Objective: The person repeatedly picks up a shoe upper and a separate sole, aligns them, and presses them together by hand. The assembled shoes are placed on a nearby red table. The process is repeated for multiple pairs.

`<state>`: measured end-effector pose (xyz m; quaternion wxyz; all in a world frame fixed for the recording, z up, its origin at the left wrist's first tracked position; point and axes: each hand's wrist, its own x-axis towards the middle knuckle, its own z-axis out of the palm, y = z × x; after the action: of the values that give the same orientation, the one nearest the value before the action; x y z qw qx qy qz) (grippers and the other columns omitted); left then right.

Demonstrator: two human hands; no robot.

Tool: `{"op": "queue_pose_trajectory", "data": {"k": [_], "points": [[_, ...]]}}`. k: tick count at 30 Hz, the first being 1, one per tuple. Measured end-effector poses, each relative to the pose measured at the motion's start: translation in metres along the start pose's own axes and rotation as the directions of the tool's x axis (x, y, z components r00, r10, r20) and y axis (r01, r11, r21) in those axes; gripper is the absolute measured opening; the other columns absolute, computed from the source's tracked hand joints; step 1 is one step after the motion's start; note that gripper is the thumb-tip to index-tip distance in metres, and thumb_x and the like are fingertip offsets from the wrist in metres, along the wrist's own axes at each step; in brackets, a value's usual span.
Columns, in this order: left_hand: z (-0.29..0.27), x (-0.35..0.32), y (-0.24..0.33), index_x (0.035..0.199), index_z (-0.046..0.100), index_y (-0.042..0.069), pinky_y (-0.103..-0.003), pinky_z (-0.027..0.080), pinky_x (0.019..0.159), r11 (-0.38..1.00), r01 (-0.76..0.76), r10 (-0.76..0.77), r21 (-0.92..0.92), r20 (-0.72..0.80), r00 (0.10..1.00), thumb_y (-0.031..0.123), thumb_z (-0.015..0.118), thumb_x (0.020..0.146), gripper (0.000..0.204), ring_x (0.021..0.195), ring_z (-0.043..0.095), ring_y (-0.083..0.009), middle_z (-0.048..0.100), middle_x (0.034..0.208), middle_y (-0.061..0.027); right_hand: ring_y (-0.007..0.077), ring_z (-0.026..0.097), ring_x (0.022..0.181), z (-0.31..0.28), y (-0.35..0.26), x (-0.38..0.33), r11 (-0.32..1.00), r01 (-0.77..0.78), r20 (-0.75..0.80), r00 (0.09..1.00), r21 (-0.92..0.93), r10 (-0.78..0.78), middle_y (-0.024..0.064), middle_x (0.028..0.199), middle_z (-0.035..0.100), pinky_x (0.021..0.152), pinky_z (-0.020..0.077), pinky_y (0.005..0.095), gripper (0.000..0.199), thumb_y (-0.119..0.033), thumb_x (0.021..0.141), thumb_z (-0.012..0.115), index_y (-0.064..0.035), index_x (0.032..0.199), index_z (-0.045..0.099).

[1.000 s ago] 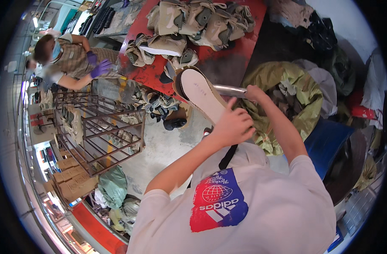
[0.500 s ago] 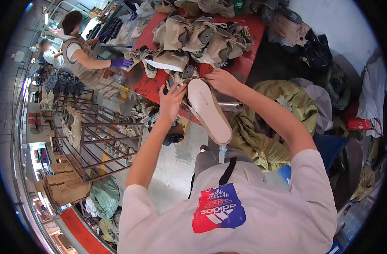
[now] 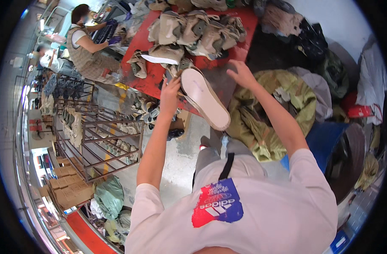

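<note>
A shoe upper with a flat pale sole board (image 3: 206, 99) faces up in front of me, at the near edge of the red table. My left hand (image 3: 171, 89) is closed on the shoe's left side near its upper end; part of its grip is hidden. To the right of the shoe, my right hand (image 3: 242, 74) hangs apart from it, fingers spread and holding nothing. Beyond the shoe lies a pile of beige shoe uppers (image 3: 170, 28), and one with a white underside (image 3: 160, 59) rests close by.
The red table (image 3: 138, 36) stretches ahead. An open olive sack (image 3: 297, 91) stands to the right, beside a blue drum (image 3: 331, 142). A metal rack (image 3: 111, 123) of shoes stands left. A co-worker (image 3: 89, 46) with purple gloves works at the far left.
My right hand has come off the shoe and opened, moving right. My left hand stays at the shoe's left side. The co-worker's gloved hand has drawn back from the red table.
</note>
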<state>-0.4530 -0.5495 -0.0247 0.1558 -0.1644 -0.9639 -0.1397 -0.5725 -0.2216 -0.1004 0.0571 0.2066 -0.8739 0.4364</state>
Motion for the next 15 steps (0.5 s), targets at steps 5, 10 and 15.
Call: {"op": "queue_pose_trajectory", "data": {"k": [5, 10, 15], "points": [[-0.004, -0.002, 0.005, 0.125, 0.065, -0.002, -0.052, 0.030, 0.121, 1.000, -0.009, 0.009, 0.005, 0.050, 0.999, -0.010, 0.062, 0.072, 0.054, 0.136, 0.051, -0.0338, 0.062, 0.138, -0.0147, 0.0370, 0.058, 0.122, 0.010, -0.025, -0.022, 0.944, 0.039, 0.104, 0.992, 0.328, -0.077, 0.0174, 0.142, 0.053, 0.099, 0.0511, 0.0405, 0.056, -0.015, 0.092, 0.066, -0.0113, 0.146, 0.051], [-0.009, 0.033, 0.007, 0.128, 0.064, 0.003, -0.049, 0.027, 0.123, 0.993, -0.098, 0.085, 0.061, 0.183, 0.979, -0.004, 0.059, 0.079, 0.050, 0.140, 0.047, -0.0297, 0.058, 0.144, -0.0085, 0.0325, 0.060, 0.122, 0.007, -0.093, 0.026, 0.814, 0.571, 0.218, 0.812, -0.102, -0.542, 0.0117, 0.144, 0.053, 0.096, 0.0546, 0.0368, 0.050, -0.004, 0.088, 0.059, -0.0062, 0.139, 0.057], [-0.003, 0.035, -0.008, 0.129, 0.066, 0.007, -0.049, 0.027, 0.122, 0.963, -0.199, 0.161, 0.182, 0.202, 0.966, 0.005, 0.055, 0.087, 0.043, 0.140, 0.048, -0.0255, 0.060, 0.143, -0.0033, 0.0286, 0.066, 0.110, 0.008, -0.071, 0.036, 0.682, 0.658, 0.327, 0.752, -0.318, -0.573, 0.0102, 0.129, 0.063, 0.090, 0.0565, 0.0347, 0.039, -0.008, 0.085, 0.058, -0.0013, 0.123, 0.064]]}}
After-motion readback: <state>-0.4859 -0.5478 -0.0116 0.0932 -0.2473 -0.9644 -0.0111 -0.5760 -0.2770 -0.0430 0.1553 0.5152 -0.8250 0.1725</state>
